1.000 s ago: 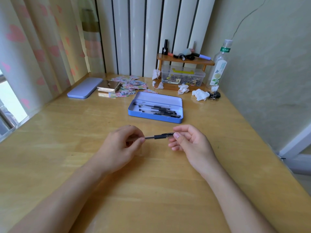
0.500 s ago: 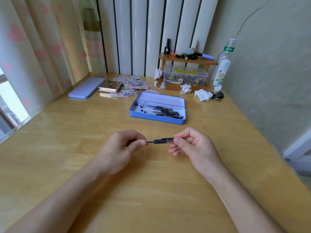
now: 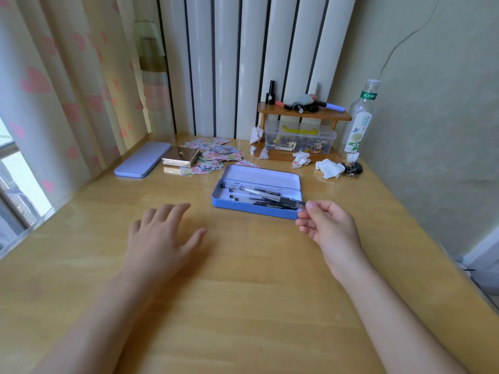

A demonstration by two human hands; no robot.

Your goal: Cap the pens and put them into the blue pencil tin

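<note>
The blue pencil tin [image 3: 251, 210] lies open on the wooden table, a little past the middle, with several capped black pens [image 3: 253, 197] inside. My right hand [image 3: 328, 225] is at the tin's near right corner, thumb and forefinger pinching the end of a capped pen [image 3: 290, 203] that reaches over the tin's rim onto the other pens. My left hand [image 3: 162, 236] hovers flat over the table to the left of the tin, fingers spread, holding nothing.
The tin's lilac lid [image 3: 143, 163] lies at the back left beside a stack of cards and stickers [image 3: 205, 157]. A small wooden shelf [image 3: 302, 114], a clear box [image 3: 299, 137], crumpled tissues [image 3: 328, 168], keys and a bottle [image 3: 357, 122] crowd the back right corner.
Both hands held the pen between them before. Now my left hand has let go and opened, and my right hand has carried the capped pen forward to the tin.
</note>
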